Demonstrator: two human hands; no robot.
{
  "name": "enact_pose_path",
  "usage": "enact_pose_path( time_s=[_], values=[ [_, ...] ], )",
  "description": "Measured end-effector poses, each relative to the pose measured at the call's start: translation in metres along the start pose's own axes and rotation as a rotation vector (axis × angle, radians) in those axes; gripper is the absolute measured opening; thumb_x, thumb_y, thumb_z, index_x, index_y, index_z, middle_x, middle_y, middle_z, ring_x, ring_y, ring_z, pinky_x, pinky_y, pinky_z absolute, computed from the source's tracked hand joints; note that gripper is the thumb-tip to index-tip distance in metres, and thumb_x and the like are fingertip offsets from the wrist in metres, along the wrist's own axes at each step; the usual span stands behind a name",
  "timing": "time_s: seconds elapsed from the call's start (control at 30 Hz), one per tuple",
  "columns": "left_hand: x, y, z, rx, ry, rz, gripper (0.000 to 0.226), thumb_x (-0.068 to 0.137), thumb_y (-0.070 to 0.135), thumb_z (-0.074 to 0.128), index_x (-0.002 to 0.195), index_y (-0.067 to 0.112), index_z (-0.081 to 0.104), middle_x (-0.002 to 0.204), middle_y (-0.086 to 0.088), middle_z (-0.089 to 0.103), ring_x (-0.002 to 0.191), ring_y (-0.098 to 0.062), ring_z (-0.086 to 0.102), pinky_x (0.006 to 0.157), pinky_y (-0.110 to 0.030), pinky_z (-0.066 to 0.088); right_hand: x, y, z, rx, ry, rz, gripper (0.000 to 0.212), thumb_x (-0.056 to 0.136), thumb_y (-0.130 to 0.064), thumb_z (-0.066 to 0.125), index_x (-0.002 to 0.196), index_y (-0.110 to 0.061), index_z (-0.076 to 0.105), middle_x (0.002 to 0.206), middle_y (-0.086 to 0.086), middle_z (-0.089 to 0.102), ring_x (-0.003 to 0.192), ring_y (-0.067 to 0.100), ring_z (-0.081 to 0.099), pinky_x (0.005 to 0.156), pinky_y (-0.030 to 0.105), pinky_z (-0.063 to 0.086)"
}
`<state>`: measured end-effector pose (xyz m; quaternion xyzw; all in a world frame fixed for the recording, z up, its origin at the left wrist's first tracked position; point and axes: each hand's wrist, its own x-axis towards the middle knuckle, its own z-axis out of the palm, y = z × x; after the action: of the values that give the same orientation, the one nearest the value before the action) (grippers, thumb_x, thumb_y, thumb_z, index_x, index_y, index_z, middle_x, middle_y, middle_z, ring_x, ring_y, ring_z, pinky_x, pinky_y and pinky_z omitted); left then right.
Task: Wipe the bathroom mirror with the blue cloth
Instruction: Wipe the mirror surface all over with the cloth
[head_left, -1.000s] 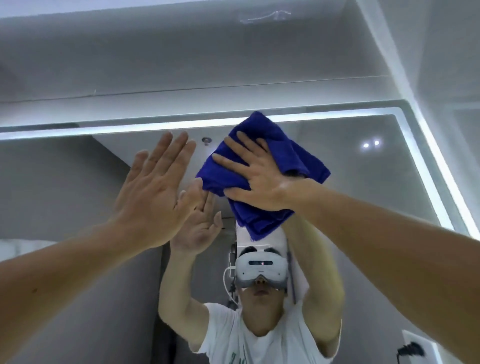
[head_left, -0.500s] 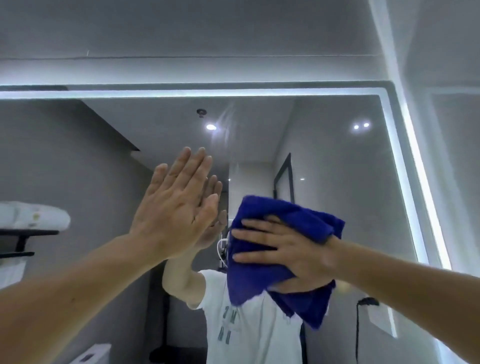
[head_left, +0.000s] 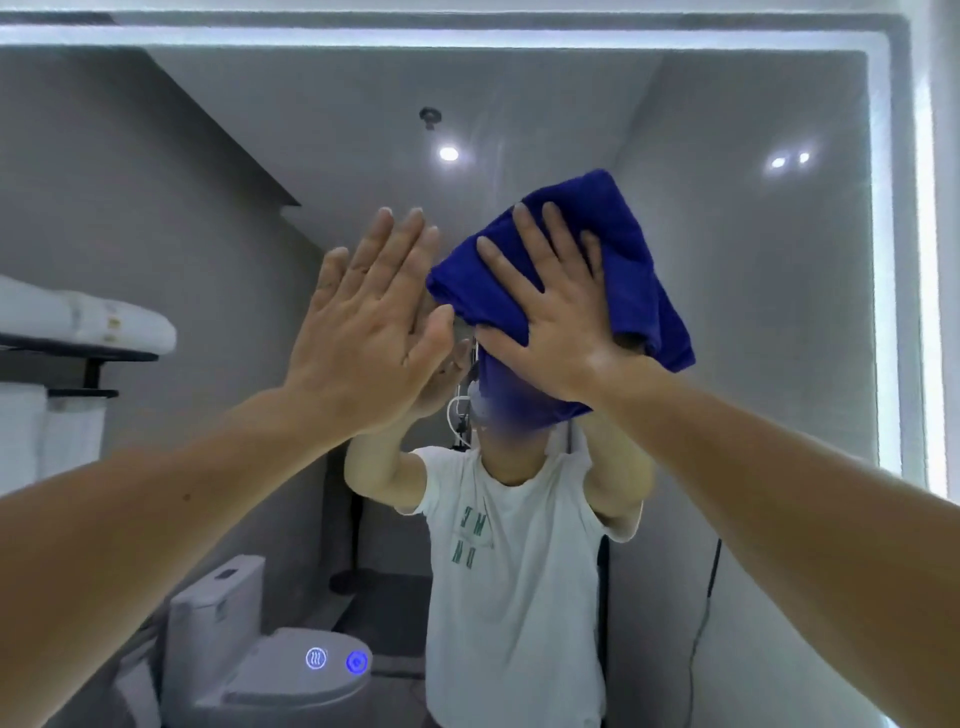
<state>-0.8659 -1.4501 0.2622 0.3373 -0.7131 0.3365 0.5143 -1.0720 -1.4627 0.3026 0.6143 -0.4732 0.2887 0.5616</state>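
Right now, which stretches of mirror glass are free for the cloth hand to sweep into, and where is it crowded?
Free: glass right of the blue cloth out to the lit right border, and above both hands up to the lit top border. Crowded: left of the cloth, where the left hand lies flat beside the right hand.

Cloth (head_left: 631, 249) under right hand (head_left: 561, 322) (on mirror (head_left: 753, 312)), left hand (head_left: 363, 332) beside
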Motion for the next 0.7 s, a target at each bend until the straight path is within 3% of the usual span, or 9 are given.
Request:
enact_pose_path(
  time_s=[0.1, 0.2, 0.27, 0.33, 0.53, 0.7],
  values=[
    [-0.009, -0.004, -0.001, 0.011, -0.014, -0.018, 0.071, 0.094, 0.050, 0.011, 0.157, 0.018, 0.009, 0.165, 0.004, 0.000, 0.150, -0.007, -0.012, 0.123, -0.041, 0.000, -0.043, -0.029, 0.009, 0.047, -0.020, -0.100, 0.075, 0.095, -0.062, 0.035, 0.157, -0.028, 0.010, 0.164, 0.008, -0.002, 0.150, 0.030, -0.009, 0.119, 0.052, -0.005],
    [-0.013, -0.010, -0.010, 0.023, -0.021, -0.025, 0.073, 0.092, 0.051, 0.009, 0.157, 0.018, 0.010, 0.165, 0.006, -0.002, 0.150, -0.006, -0.013, 0.123, -0.040, -0.001, -0.088, -0.043, 0.018, 0.038, -0.118, -0.326, 0.071, 0.096, -0.057, 0.037, 0.156, -0.029, 0.012, 0.165, 0.004, 0.001, 0.151, 0.029, -0.006, 0.120, 0.051, -0.003],
    [-0.012, -0.018, -0.019, 0.038, -0.017, -0.024, 0.075, 0.090, 0.052, 0.008, 0.157, 0.018, 0.011, 0.164, 0.006, -0.001, 0.150, -0.006, -0.012, 0.123, -0.039, -0.001, -0.086, -0.023, 0.014, 0.017, -0.167, -0.513, 0.067, 0.098, -0.056, 0.034, 0.156, -0.031, 0.012, 0.165, 0.000, 0.002, 0.151, 0.025, -0.006, 0.120, 0.049, -0.004],
    [-0.007, -0.027, -0.028, 0.061, -0.014, -0.024, 0.076, 0.089, 0.053, 0.006, 0.157, 0.019, 0.011, 0.164, 0.008, -0.002, 0.149, -0.005, -0.013, 0.123, -0.039, -0.002, -0.056, 0.006, 0.004, 0.005, -0.178, -0.543, 0.064, 0.100, -0.055, 0.029, 0.156, -0.034, 0.007, 0.164, -0.004, -0.001, 0.150, 0.020, -0.010, 0.120, 0.045, -0.007],
    [0.005, -0.051, -0.049, 0.105, -0.015, -0.024, 0.077, 0.088, 0.058, 0.002, 0.157, 0.023, 0.001, 0.163, 0.012, -0.011, 0.147, -0.003, -0.019, 0.122, -0.037, -0.006, 0.077, 0.044, -0.026, 0.076, -0.059, 0.050, 0.067, 0.101, -0.055, 0.028, 0.155, -0.033, -0.005, 0.163, -0.001, -0.017, 0.148, 0.018, -0.019, 0.115, 0.037, -0.017],
    [0.012, -0.071, -0.056, 0.152, 0.009, 0.031, 0.077, 0.089, 0.058, 0.001, 0.157, 0.022, 0.003, 0.163, 0.011, -0.010, 0.148, -0.004, -0.017, 0.122, -0.034, -0.009, 0.154, 0.012, -0.024, 0.076, 0.013, 0.356, 0.074, 0.098, -0.063, 0.021, 0.155, -0.026, -0.006, 0.162, 0.008, -0.018, 0.148, 0.028, -0.019, 0.115, 0.048, -0.015]
  ],
)
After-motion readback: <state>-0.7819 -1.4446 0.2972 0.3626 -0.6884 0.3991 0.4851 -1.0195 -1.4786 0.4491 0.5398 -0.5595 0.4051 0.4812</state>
